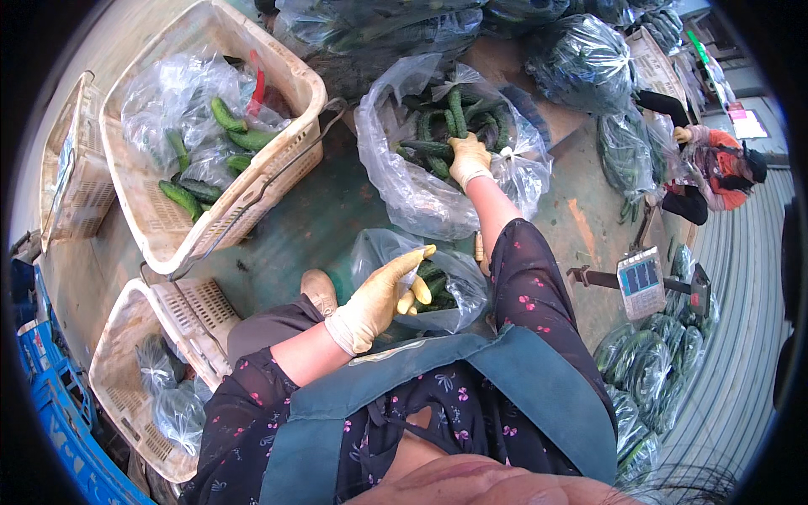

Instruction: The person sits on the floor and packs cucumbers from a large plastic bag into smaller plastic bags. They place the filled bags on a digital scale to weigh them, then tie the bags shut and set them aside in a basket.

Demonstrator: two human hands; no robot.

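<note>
Both my hands wear pale yellow gloves. My right hand [469, 158] reaches into a large open plastic bag [394, 183] of cucumbers, its fingers closed around the lower part of a long cucumber [456, 110]. My left hand [385, 297] is held above a smaller open plastic bag [372, 252] between my legs, thumb and fingers apart, with nothing in its grasp. Inside the smaller bag lie dark green cucumbers [435, 278], partly hidden by my left hand. Tied ends of clear plastic show at the large bag's far and right sides.
A plastic crate [303, 82] with cucumbers and crumpled film stands at upper left, another crate [113, 404] below it. Filled bags [574, 63] lie beyond the large bag. At right are a scale display [641, 284], bagged cucumbers [644, 360] and a seated person [726, 164].
</note>
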